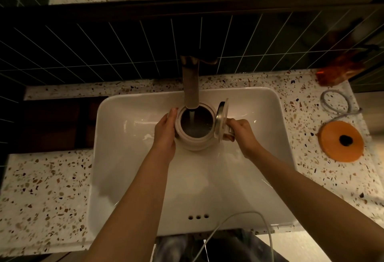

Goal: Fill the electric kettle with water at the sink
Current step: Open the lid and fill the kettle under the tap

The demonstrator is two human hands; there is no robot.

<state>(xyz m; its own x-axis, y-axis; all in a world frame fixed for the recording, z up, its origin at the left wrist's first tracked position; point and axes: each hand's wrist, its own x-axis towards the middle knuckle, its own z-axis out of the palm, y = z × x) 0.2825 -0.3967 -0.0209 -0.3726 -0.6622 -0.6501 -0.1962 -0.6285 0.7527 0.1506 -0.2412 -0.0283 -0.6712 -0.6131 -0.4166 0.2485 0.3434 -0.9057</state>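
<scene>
- Two hands, both forearms bare, reaching forward from the near edge over the white sink [116, 157].
- Left hand [165, 137]: palm and fingers laid flat against the left wall of the electric kettle [195, 128], fingertips up at its rim, wrist straight; it braces the body rather than wrapping it.
- Right hand [242, 135]: fist curled around the kettle's handle on the right side, knuckles uppermost, wrist bent slightly inward.
- Electric kettle: pale, round, held upright over the middle of the basin, directly beneath the faucet [190, 83]; mouth open.
- Lid [222, 122]: hinged open, standing on edge at the kettle's right, just beside the right hand.
- Water [192, 119]: a thin stream falls from the spout into the kettle's dark interior; the fill level cannot be read.
- Table [45, 189]: speckled terrazzo, surrounding the sink.
- Orange kettle base [340, 141]: round disc with dark centre, lying on the table to the right of the sink, well apart from the kettle.
- Grey cord [334, 103]: looped on the table behind the base.
</scene>
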